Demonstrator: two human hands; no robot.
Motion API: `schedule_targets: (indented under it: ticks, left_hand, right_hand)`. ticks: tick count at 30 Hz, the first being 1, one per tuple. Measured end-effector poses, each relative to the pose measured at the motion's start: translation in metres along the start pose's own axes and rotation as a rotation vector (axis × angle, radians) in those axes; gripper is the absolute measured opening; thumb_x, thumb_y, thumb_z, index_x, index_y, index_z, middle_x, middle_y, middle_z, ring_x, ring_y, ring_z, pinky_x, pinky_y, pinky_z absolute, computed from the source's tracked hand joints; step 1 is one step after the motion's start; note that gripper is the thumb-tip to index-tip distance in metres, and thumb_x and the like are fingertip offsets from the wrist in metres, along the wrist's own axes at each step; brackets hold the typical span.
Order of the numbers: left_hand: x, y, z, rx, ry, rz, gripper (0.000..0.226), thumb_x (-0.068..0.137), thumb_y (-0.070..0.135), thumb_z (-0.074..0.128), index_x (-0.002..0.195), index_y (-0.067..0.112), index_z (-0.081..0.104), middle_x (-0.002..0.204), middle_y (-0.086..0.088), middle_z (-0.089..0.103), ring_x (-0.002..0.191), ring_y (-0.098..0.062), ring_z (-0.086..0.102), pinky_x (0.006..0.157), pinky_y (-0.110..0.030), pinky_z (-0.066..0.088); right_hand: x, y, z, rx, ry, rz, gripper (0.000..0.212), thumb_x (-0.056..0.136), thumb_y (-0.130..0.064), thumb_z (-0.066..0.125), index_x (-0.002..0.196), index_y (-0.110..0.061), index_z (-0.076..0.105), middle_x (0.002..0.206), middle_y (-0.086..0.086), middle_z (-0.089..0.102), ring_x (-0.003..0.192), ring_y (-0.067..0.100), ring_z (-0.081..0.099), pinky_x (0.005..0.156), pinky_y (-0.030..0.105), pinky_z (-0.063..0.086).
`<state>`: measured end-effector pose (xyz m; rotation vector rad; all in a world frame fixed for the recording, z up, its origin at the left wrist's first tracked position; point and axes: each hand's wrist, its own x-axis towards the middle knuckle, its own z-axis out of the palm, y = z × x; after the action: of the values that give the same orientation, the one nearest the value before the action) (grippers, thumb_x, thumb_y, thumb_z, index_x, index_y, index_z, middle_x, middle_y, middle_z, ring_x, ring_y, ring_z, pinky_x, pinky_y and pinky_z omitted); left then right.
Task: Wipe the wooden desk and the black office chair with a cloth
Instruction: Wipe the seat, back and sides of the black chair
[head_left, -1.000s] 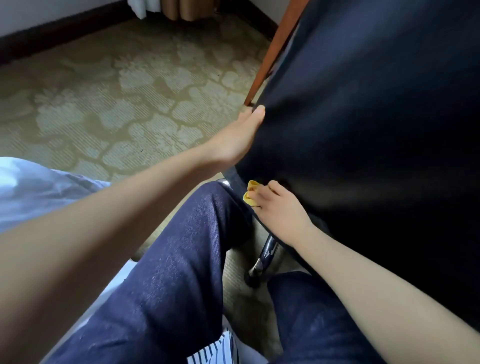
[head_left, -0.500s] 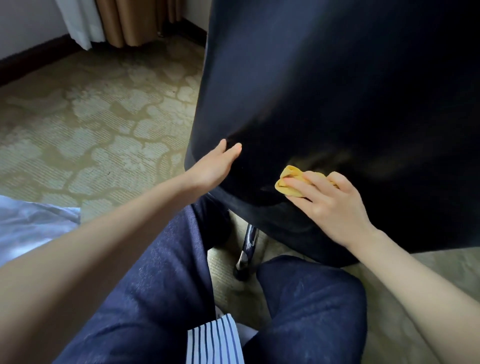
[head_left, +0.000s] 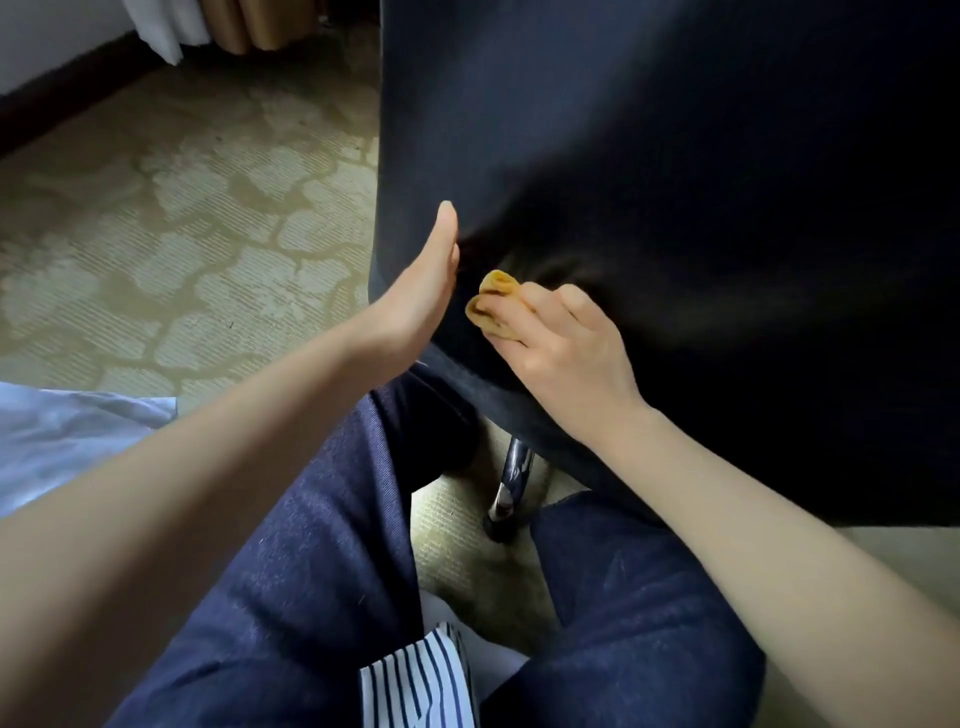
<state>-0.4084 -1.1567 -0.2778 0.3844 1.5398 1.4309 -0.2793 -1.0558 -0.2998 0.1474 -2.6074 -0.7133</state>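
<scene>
While the flat left hand (head_left: 423, 291) braces the chair (head_left: 649, 182), the right hand (head_left: 558, 345) presses a folded cloth (head_left: 491, 299) against it.

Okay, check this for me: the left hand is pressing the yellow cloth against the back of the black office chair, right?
Not quite. The head view shows the right hand pressing the yellow cloth against the back of the black office chair. The left hand holds no cloth; it lies flat against the chair's side edge.
</scene>
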Motion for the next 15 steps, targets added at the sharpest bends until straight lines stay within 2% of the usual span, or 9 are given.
schedule_targets:
  ticks: [3, 6, 8, 11, 13, 15]
  left_hand:
    - [0.009, 0.001, -0.007, 0.072, 0.032, 0.012, 0.074, 0.096, 0.061, 0.011, 0.150, 0.011, 0.013, 0.159, -0.007, 0.008, 0.146, -0.019, 0.008, 0.120, -0.042, 0.007]
    - [0.016, 0.011, -0.007, 0.015, 0.005, -0.047, 0.075, 0.094, 0.063, 0.010, 0.151, 0.015, 0.014, 0.159, 0.000, 0.014, 0.145, -0.010, 0.013, 0.120, -0.037, 0.005]
    - [0.019, 0.016, -0.006, 0.014, 0.023, -0.037, 0.071, 0.095, 0.060, 0.009, 0.150, 0.016, 0.020, 0.156, 0.003, 0.022, 0.143, -0.008, 0.019, 0.119, -0.033, 0.005]
    - [0.016, 0.018, -0.008, 0.061, 0.100, 0.032, 0.062, 0.099, 0.054, 0.008, 0.144, 0.021, 0.034, 0.150, 0.008, 0.035, 0.135, -0.002, 0.031, 0.112, -0.027, 0.013]
    - [0.011, 0.017, -0.007, 0.067, 0.161, 0.074, 0.056, 0.100, 0.050, 0.010, 0.141, 0.024, 0.038, 0.146, 0.009, 0.040, 0.123, 0.003, 0.039, 0.105, -0.024, 0.019]
    - [0.007, 0.016, -0.004, 0.041, 0.209, 0.103, 0.055, 0.101, 0.048, 0.013, 0.144, 0.021, 0.035, 0.147, 0.007, 0.039, 0.122, 0.001, 0.040, 0.103, -0.020, 0.021]
  right_hand:
    - [-0.028, -0.016, 0.017, 0.007, -0.199, -0.075, 0.030, 0.092, -0.010, 0.045, 0.099, -0.017, 0.073, 0.099, -0.005, 0.068, 0.093, 0.014, 0.064, 0.085, 0.029, 0.045]
    - [-0.066, -0.023, 0.021, 0.006, -0.362, -0.178, 0.038, 0.090, -0.009, 0.037, 0.106, -0.018, 0.070, 0.101, -0.006, 0.064, 0.094, 0.016, 0.060, 0.088, 0.031, 0.038]
    - [-0.091, -0.022, 0.015, 0.009, -0.452, -0.222, 0.028, 0.088, -0.015, 0.052, 0.110, -0.020, 0.069, 0.107, -0.007, 0.064, 0.097, 0.016, 0.059, 0.088, 0.030, 0.042]
    - [-0.115, -0.011, -0.002, 0.056, -0.508, -0.233, 0.026, 0.074, -0.018, 0.076, 0.100, -0.018, 0.074, 0.110, -0.005, 0.067, 0.097, 0.017, 0.062, 0.086, 0.030, 0.046]
    - [-0.127, -0.003, -0.017, 0.036, -0.502, -0.241, 0.030, 0.070, -0.017, 0.080, 0.099, -0.014, 0.074, 0.111, -0.003, 0.067, 0.097, 0.019, 0.063, 0.086, 0.031, 0.043]
    - [-0.137, 0.007, -0.033, 0.027, -0.466, -0.228, 0.033, 0.069, -0.014, 0.079, 0.101, -0.011, 0.074, 0.112, 0.000, 0.067, 0.099, 0.020, 0.063, 0.089, 0.033, 0.035]
